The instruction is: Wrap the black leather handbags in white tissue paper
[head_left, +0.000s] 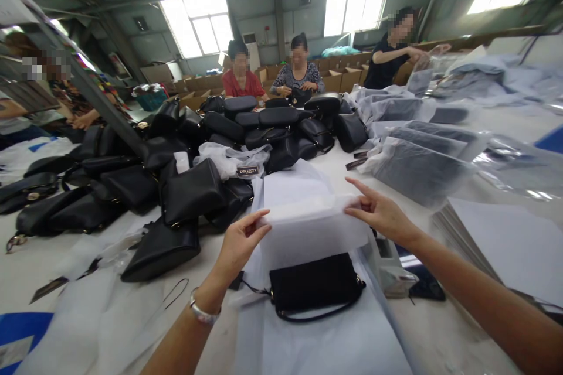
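Note:
Between my two hands a sheet of white tissue paper is stretched, its upper part folded over. My left hand pinches its left edge between thumb and fingers. At the right edge, my right hand grips the paper with thumb and fingertips, the index finger pointing out. Just below the paper lies a small black handbag with a strap curving along its near side and a tag on a cord at its left. Under the bag are more white sheets on the table.
Black handbags are heaped to the left and ahead. Bags in clear plastic lie at right, above a stack of white boards. A tape dispenser stands beside my right forearm. Several co-workers are around the table, cardboard boxes behind.

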A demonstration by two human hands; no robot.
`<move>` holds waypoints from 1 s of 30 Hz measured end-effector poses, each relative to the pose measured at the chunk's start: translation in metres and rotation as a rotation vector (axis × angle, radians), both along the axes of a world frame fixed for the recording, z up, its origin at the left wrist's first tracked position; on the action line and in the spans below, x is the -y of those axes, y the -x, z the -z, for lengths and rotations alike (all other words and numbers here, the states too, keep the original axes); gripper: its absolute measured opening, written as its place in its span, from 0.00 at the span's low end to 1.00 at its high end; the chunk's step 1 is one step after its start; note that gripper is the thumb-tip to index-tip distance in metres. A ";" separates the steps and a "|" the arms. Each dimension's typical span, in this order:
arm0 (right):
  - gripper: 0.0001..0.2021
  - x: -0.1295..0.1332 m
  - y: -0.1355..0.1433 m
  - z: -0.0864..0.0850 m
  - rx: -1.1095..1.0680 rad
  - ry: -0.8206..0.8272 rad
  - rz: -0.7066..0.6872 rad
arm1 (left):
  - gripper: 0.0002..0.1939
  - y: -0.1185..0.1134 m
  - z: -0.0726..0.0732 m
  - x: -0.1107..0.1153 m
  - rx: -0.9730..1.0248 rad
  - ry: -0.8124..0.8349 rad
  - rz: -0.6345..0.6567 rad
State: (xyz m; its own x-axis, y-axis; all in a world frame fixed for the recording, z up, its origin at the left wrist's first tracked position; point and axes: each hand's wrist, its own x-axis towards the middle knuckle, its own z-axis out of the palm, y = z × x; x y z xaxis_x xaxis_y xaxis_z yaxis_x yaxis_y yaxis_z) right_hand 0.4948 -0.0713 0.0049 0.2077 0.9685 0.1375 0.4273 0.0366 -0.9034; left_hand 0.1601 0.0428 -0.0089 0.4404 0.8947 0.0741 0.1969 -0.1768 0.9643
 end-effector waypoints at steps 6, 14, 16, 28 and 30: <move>0.30 -0.018 -0.003 -0.006 0.122 -0.100 0.095 | 0.24 -0.006 -0.003 -0.022 -0.001 -0.060 -0.055; 0.15 -0.036 -0.008 -0.016 0.362 -0.129 0.188 | 0.21 -0.014 -0.008 -0.047 -0.154 -0.279 -0.039; 0.12 -0.041 -0.007 -0.017 0.415 -0.143 0.227 | 0.19 -0.016 -0.011 -0.051 -0.176 -0.327 -0.043; 0.08 -0.053 -0.004 -0.021 0.528 -0.181 0.385 | 0.16 -0.022 -0.025 -0.063 -0.212 -0.420 -0.092; 0.07 -0.054 -0.004 -0.020 0.578 -0.225 0.388 | 0.15 -0.023 -0.026 -0.062 -0.219 -0.442 -0.103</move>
